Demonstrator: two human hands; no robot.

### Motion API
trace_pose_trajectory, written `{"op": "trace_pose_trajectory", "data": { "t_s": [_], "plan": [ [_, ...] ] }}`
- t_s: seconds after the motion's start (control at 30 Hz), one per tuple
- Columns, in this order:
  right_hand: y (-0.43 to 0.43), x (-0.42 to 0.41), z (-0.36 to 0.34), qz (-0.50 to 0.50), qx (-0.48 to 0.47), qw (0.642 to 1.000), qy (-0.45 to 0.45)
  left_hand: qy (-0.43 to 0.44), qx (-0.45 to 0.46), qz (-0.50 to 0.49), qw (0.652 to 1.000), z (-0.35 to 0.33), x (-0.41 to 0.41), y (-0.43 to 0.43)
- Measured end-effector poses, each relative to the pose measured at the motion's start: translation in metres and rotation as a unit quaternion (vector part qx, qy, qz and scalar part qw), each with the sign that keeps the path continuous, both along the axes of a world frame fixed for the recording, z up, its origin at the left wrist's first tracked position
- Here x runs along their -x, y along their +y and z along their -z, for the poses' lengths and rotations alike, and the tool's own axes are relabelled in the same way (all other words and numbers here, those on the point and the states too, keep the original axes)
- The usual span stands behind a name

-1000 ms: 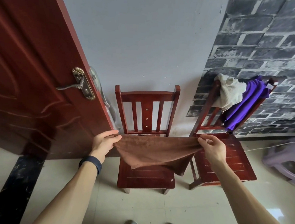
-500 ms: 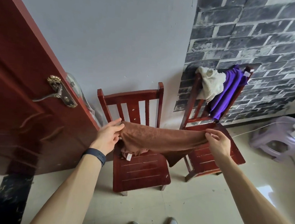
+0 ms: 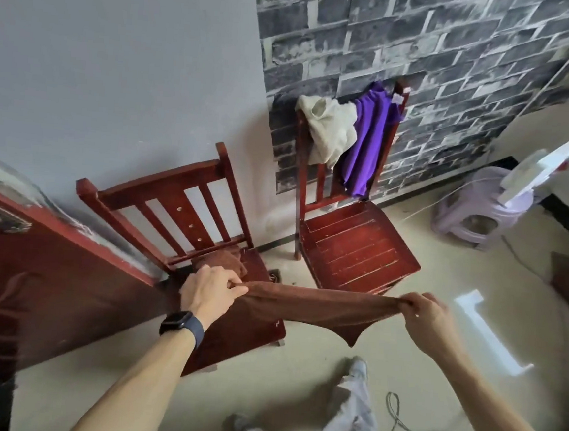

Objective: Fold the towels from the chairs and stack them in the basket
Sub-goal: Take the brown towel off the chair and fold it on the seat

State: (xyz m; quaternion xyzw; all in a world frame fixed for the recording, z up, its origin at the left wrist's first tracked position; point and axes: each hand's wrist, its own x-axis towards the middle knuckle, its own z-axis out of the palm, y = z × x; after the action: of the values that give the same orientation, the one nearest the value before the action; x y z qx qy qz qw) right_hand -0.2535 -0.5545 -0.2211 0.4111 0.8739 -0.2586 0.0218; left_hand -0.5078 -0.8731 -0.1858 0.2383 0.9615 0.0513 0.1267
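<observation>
A brown towel (image 3: 316,309) is stretched taut between my hands above the floor, in front of two red wooden chairs. My left hand (image 3: 209,289) pinches its left end over the left chair (image 3: 187,213). Its right end is gripped by my right hand (image 3: 424,313). One corner of the towel hangs down at the right. Another brown cloth (image 3: 224,261) lies bunched at the back of the left chair's seat. A cream towel (image 3: 328,129) and a purple towel (image 3: 368,140) hang over the back of the right chair (image 3: 356,245). No basket is in view.
A red door (image 3: 29,282) stands open at the left, close to the left chair. A lilac plastic stool (image 3: 483,212) with a white object on it sits at the right by the brick-pattern wall. A cable (image 3: 396,414) lies on the floor near my feet.
Both hands have pulled the brown towel back and to the right, away from the left chair's seat, and stretched it tight. The view has swung right and down.
</observation>
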Motion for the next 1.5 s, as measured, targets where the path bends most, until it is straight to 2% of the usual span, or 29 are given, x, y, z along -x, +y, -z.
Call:
{"op": "trace_pose_trajectory", "data": {
  "t_s": [0.1,0.17,0.33,0.5,0.67,0.77,0.83,0.9,0.97,1.0,1.1,1.17,1.23,1.4,1.5],
  "plan": [
    [0.042,-0.022,0.022,-0.034,0.036,0.994,-0.093,-0.053,0.048,0.002,0.997,0.017,-0.011,0.036],
    [0.072,-0.019,0.027,-0.063,0.054,0.989,-0.122,-0.08,0.053,-0.028,0.995,0.026,-0.013,0.063],
    [0.141,0.029,0.028,-0.059,0.043,0.991,-0.116,-0.121,0.005,-0.119,0.985,0.042,0.001,0.138],
    [0.199,0.097,0.056,0.036,0.058,0.995,-0.074,-0.148,-0.039,-0.202,0.967,0.087,0.043,0.204],
    [0.244,0.172,0.13,0.137,0.101,0.985,-0.031,-0.226,-0.183,-0.294,0.91,0.16,0.094,0.273],
    [0.268,0.21,0.18,0.162,0.091,0.983,0.006,-0.256,-0.28,-0.338,0.861,0.21,0.128,0.311],
    [0.281,0.23,0.208,0.17,0.093,0.98,0.041,-0.267,-0.318,-0.343,0.843,0.245,0.148,0.33],
    [0.287,0.239,0.235,0.17,0.134,0.974,0.068,-0.307,-0.33,-0.334,0.828,0.278,0.159,0.341],
    [0.284,0.234,0.264,0.161,0.174,0.971,0.03,-0.35,-0.303,-0.33,0.823,0.31,0.159,0.34],
    [0.278,0.227,0.28,0.152,0.183,0.971,-0.008,-0.353,-0.283,-0.324,0.831,0.327,0.155,0.334],
    [0.248,0.19,0.33,0.142,0.172,0.965,-0.137,-0.325,-0.207,-0.34,0.858,0.378,0.136,0.308],
    [0.225,0.164,0.358,0.149,0.168,0.957,-0.183,-0.331,-0.17,-0.372,0.85,0.4,0.122,0.293],
    [0.204,0.147,0.376,0.166,0.182,0.951,-0.189,-0.375,-0.156,-0.386,0.828,0.418,0.114,0.282],
    [0.19,0.149,0.401,0.282,0.168,0.931,-0.162,-0.489,-0.199,-0.46,0.714,0.452,0.108,0.267],
    [0.187,0.146,0.412,0.307,0.179,0.922,-0.155,-0.51,-0.23,-0.475,0.679,0.456,0.108,0.266]
  ]
}}
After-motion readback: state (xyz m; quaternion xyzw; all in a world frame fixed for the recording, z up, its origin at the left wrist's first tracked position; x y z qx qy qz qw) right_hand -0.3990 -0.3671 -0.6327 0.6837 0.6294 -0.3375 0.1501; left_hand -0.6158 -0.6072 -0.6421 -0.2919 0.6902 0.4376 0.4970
